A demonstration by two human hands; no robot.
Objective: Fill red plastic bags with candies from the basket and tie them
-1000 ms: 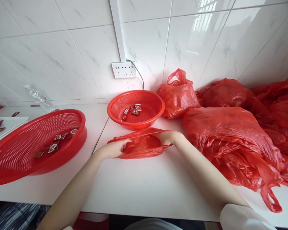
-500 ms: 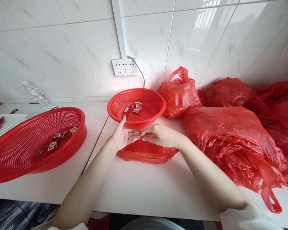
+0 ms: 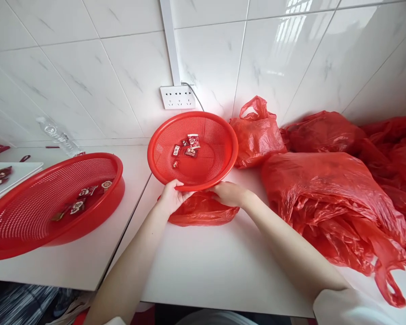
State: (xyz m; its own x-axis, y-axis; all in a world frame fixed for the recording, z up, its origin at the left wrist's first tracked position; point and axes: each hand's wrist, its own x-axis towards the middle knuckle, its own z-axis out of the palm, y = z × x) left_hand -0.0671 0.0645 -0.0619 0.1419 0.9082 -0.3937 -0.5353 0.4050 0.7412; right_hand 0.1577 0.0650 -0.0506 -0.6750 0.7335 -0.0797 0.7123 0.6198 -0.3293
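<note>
A round red plastic mesh basket (image 3: 219, 155) with several small wrapped packets (image 3: 191, 152) in it is in front of me, its near side over a red plastic bag (image 3: 203, 216). My left hand (image 3: 172, 196) grips the near rim, thumb on top and fingers underneath. On the right, my right hand (image 3: 232, 194) reaches under the same rim; its fingers are hidden by the basket and the bag, so its grip does not show. The red bag lies flat on the white table just below both hands.
Another red mesh basket (image 3: 57, 234) with several packets stands at left. Beyond it are a white tray (image 3: 27, 169) and a clear plastic bottle (image 3: 59, 137). Filled red bags (image 3: 257, 135) and a large heap of red bags (image 3: 331, 189) occupy the right. A socket strip (image 3: 177, 97) is on the tiled wall.
My hands were together in front of the basket; they have moved apart to its near rim, the left taking hold of it. The basket's near side has risen and come closer.
</note>
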